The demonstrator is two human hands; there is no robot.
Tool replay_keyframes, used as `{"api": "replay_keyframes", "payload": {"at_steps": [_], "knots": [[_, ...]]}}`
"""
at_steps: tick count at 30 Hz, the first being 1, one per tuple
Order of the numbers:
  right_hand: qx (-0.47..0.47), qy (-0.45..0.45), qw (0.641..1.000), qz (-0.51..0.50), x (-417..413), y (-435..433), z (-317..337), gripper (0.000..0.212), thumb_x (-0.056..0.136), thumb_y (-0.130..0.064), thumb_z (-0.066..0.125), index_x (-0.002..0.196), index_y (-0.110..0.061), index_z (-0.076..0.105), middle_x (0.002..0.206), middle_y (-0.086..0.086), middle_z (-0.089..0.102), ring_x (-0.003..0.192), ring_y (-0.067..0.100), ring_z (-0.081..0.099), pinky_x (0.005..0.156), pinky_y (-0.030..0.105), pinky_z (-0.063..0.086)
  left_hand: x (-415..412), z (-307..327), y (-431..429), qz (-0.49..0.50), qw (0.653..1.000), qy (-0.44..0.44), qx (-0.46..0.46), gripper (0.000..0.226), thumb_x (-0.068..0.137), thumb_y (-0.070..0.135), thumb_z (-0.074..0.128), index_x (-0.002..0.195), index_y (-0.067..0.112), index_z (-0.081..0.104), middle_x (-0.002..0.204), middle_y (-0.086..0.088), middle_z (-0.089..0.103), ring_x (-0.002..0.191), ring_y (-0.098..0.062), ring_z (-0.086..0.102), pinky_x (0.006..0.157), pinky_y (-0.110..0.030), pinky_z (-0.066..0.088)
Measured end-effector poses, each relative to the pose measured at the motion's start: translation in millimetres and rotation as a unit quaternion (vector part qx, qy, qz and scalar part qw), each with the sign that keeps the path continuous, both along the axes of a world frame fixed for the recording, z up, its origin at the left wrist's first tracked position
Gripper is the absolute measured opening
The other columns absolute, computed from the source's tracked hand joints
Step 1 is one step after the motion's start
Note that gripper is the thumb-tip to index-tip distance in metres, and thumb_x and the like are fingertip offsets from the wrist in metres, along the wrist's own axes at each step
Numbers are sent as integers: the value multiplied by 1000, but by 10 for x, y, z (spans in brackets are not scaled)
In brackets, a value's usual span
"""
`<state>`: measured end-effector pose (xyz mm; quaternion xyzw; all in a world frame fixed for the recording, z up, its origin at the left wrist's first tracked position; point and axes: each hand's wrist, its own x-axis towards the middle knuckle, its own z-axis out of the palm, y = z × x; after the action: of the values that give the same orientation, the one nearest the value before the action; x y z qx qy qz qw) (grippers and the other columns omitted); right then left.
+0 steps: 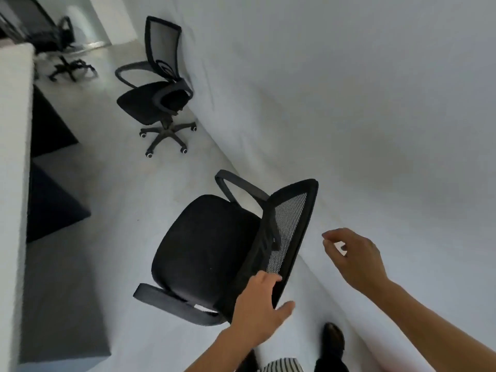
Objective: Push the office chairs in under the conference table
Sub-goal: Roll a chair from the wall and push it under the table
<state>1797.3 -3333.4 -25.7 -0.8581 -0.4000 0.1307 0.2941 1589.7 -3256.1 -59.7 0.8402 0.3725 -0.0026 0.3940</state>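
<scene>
Plain white wall (349, 89) on the right, pale grey floor (112, 167), soft even light

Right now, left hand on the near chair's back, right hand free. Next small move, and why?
Probably bring the right hand onto the upper edge of the near chair backrest. The left hand grips only its lower edge, the right hovers open beside it, and the chair stands clear of the conference table, seat facing it. Two hands should push it straighter.
</scene>
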Motion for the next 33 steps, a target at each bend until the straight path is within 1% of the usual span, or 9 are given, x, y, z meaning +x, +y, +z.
{"api": "replay_keyframes", "payload": {"at_steps": [3, 6, 8, 11, 14, 16, 21, 28, 33], "knots": [[-9, -69, 993, 95, 312, 414, -135, 15, 86, -23, 64, 100, -21, 70, 101, -6, 66, 86, 13, 60, 78, 27, 45, 43, -83, -36, 63, 997, 21, 34, 46, 83, 51, 51, 123, 30, 43, 121, 12, 46, 109, -7, 43, 90, -26, 43], [43, -154, 968, 194, 566, 838, -321, 9, 80, -15, 69, 89, -13, 71, 87, 4, 71, 80, 26, 65, 73, 31, 47, 10, -117, -89, 142, 989, 46, 21, 44, 84, 56, 48, 121, 33, 46, 119, 15, 47, 107, -5, 44, 92, -24, 41], [41, -154, 955, 249, 709, 1118, -451, 11, 81, -18, 66, 88, -12, 72, 84, 5, 72, 77, 26, 66, 75, 32, 48, 18, -144, -178, 179, 982, 47, 30, 46, 84, 60, 45, 123, 36, 46, 119, 19, 46, 106, -1, 42, 92, -21, 37], [-6, -100, 953, 288, 804, 1428, -628, 15, 84, -27, 65, 83, -14, 72, 74, 1, 72, 66, 19, 64, 74, 30, 48, 95, -192, -354, 233, 967, 54, 85, 48, 85, 63, 35, 121, 34, 51, 118, 20, 49, 104, 0, 44, 91, -17, 34], [33, -136, 941, 308, 810, 1524, -742, 22, 84, -30, 59, 71, -15, 70, 56, -1, 65, 49, 14, 53, 68, 28, 44, 182, -281, -439, 321, 932, 55, 159, 50, 91, 60, 26, 94, 29, 64, 90, 14, 63, 80, -6, 58, 69, -20, 50], [44, -156, 932, 324, 835, 1581, -772, 24, 82, -30, 56, 68, -14, 69, 52, -1, 60, 46, 13, 45, 67, 27, 40, 235, -310, -388, 377, 908, 64, 172, 51, 93, 57, 24, 79, 27, 64, 75, 12, 62, 68, -9, 57, 57, -24, 50], [14, -193, 912, 362, 871, 2092, -811, 29, 87, -33, 52, 65, -18, 65, 53, -2, 58, 49, 14, 46, 67, 28, 39, 330, -280, -56, 433, 881, 93, 168, 42, 87, 54, 33, 76, 27, 63, 75, 12, 61, 67, -7, 55, 59, -18, 40], [1, -224, 894, 388, 685, 2817, -872, 26, 87, -32, 57, 67, -17, 66, 55, -1, 61, 50, 14, 52, 65, 27, 43, 98, -388, 640, 445, 874, 93, 173, 33, 85, 49, 39, 75, 26, 61, 74, 11, 61, 66, -8, 53, 58, -21, 44], [51, -236, 887, 393, 198, 3176, -923, 40, 86, -40, 39, 59, -20, 61, 49, -7, 52, 47, 9, 43, 61, 24, 35, -415, -523, 1067, 454, 857, 120, 210, 27, 81, 44, 45, 70, 26, 61, 67, 11, 60, 60, -10, 55, 50, -23, 44]]}}
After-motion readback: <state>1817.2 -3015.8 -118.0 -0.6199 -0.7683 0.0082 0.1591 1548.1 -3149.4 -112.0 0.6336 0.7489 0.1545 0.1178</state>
